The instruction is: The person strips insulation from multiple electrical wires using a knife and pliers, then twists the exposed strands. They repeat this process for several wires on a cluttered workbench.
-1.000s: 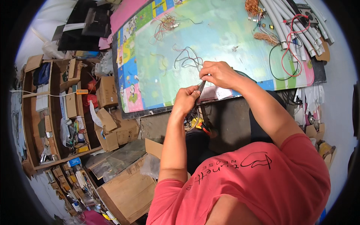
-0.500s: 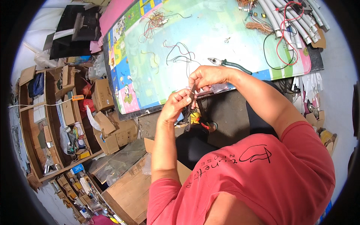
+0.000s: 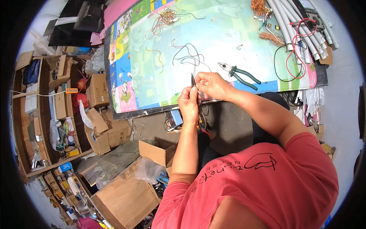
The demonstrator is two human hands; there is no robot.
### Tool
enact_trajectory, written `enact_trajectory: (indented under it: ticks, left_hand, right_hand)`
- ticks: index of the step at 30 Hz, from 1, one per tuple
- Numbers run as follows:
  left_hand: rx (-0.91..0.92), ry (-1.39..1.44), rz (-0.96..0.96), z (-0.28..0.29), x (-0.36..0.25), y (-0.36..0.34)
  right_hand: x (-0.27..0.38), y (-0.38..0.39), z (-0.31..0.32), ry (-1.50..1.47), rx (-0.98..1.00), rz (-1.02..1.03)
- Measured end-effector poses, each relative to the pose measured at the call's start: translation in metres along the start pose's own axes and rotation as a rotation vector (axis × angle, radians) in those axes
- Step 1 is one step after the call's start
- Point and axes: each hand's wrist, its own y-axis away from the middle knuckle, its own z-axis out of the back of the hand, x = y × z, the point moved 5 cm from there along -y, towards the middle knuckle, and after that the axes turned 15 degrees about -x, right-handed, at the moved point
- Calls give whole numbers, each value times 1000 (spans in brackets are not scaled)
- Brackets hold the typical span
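The dark slim piece (image 3: pixel 193 79) stands nearly upright at the table's near edge, its narrow tip clear of the fingers. It looks light and fairly stiff, so a pinch low down, away from the tip, should suit it; whether it is a tool or a cable end is too small to tell. The left hand (image 3: pixel 188 99) holds its lower part, thumb pressed against it. The right hand (image 3: pixel 212 84) is just beside it, fingers drawn narrow; I cannot tell what, if anything, they pinch. Thin wires (image 3: pixel 189 58) run toward the fingertips from loose loops on the mat (image 3: pixel 221 42); they look soft, springy and easily kinked, best held near an end. Below the hands hangs a dark cord (image 3: pixel 202 119). Farther right lie the pliers (image 3: pixel 240 74), handles apart, then red and black leads (image 3: pixel 293 57).
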Motion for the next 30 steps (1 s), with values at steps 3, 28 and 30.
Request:
enact_trajectory:
  ticks: [3,28,30]
  left_hand:
    - [-64,26,-68,-6,5,1]
    - [-164,412,324,3,8,-7]
    - [-220,381,294,6,7,-8]
  right_hand:
    - [-6,-3,-2,41,-32,20]
    - [-26,-9,-19,-229,-27,-189]
    - [-27,-10,-22,-204,-88,-203]
